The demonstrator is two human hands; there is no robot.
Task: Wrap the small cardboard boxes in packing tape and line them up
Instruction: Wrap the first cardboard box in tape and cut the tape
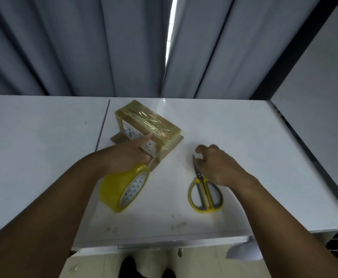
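A small cardboard box (156, 125) wrapped in yellowish clear tape stands tilted on the white table (234, 125), with a white label on its near face. My left hand (130, 153) holds the box, index finger stretched along the label and thumb by its lower edge. A thin tape strand runs from the box down to the yellow tape roll (122, 189), which stands on edge just below that hand. My right hand (214, 167) hovers with loosely curled fingers over the blades of the yellow-handled scissors (205, 195), which lie flat on the table.
A flat piece of brown cardboard (119, 138) pokes out under the box. Grey curtains (84, 47) hang behind the table. A seam (103, 123) splits the tabletop left of the box. The table's right edge (308, 157) runs diagonally, and floor shows below the front edge.
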